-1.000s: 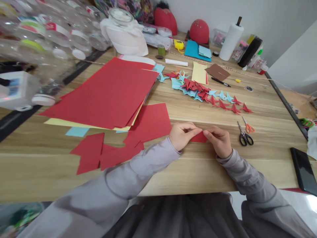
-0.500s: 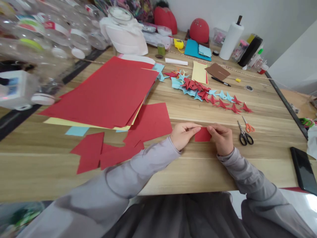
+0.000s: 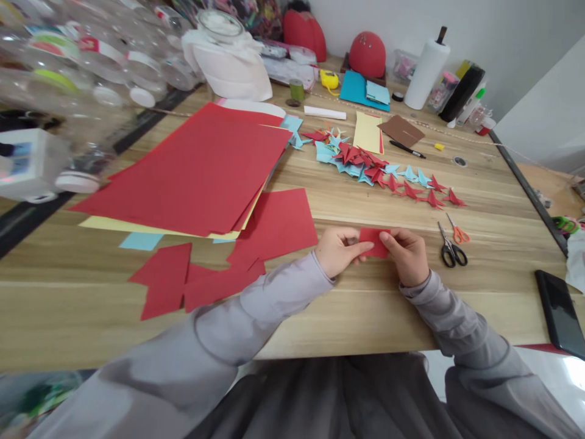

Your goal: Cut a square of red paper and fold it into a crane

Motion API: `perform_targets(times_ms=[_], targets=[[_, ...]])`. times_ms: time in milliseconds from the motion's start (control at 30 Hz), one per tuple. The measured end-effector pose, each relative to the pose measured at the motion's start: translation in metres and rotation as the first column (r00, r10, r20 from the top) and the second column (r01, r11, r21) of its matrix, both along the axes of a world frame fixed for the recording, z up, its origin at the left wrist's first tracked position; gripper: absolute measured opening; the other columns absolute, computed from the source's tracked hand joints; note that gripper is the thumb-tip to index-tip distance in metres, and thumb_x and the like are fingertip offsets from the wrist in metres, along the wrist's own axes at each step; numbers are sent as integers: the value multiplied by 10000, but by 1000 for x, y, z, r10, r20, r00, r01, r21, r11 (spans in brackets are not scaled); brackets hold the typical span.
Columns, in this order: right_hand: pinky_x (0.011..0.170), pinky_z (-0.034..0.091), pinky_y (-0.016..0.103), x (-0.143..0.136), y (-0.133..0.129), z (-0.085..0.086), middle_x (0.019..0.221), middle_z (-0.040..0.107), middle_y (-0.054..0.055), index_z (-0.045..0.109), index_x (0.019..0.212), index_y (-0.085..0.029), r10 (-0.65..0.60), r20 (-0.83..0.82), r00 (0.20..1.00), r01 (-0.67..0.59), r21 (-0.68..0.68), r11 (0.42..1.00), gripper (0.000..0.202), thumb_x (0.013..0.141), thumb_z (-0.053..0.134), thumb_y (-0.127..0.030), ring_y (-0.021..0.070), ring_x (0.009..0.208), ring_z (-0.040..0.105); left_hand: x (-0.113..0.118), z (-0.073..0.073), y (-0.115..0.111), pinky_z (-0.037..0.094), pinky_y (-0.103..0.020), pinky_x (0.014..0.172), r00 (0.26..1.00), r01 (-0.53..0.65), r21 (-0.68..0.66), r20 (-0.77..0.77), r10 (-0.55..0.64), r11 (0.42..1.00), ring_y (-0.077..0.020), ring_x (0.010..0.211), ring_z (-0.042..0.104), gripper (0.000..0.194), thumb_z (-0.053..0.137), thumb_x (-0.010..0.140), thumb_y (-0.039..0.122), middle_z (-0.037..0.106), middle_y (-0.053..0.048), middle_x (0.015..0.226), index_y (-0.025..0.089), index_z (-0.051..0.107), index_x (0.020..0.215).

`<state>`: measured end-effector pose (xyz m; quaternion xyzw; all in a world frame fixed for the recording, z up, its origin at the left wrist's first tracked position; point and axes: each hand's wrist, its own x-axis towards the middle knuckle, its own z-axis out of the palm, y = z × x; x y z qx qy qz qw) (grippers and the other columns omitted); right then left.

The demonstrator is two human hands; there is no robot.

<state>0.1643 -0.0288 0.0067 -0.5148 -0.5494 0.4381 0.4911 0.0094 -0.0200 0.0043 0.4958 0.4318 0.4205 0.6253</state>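
Left hand (image 3: 338,251) and right hand (image 3: 408,255) face each other, each nearly closed in a pinch on the same small red paper (image 3: 377,249), which is held between them over the near part of the counter (image 3: 347,329). Both forearms angle inward, the left sleeve (image 3: 269,305) in a long slant from the lower left, the right sleeve (image 3: 466,323) bending more on its way up. The left thumb (image 3: 359,249) lies level across the paper's lower left; the right thumb (image 3: 392,242) slants onto its upper right. Fingers curl behind, partly hidden. Largest nearby is the red paper stack (image 3: 196,164), left of the hands; a loose red sheet (image 3: 283,219) juts from it, just beside the left hand. Folded paper birds (image 3: 377,177) lie beyond the hands. Black scissors (image 3: 447,245), then smaller orange scissors (image 3: 458,234), rest near the right hand.
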Motion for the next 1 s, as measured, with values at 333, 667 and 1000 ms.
perform_targets(times_ms=[333,667,1000], targets=[[295,299,187,1,-2,7,406,539,-32,596,659,-155,71,73,995,-61,-132,989,362,721,635,-509,63,293,411,1,-1,3,468,-222,482,994,-24,1,108,23,1000,-88,453,547,204,753,580,252,629,-5,534,121,676,716],[365,416,200,1,2,4,481,598,-18,627,752,-145,117,-30,993,-119,-122,985,350,680,684,-483,80,366,504,3,0,7,470,-243,433,965,-201,-98,151,214,975,-103,410,543,357,830,444,331,619,-9,489,114,622,637],[339,366,191,2,2,1,454,572,-30,615,747,-156,72,-24,997,-75,-131,989,349,685,671,-495,73,343,464,2,-6,7,310,-172,322,980,-180,-85,71,186,980,-39,331,415,352,789,519,400,533,30,425,131,563,548]])
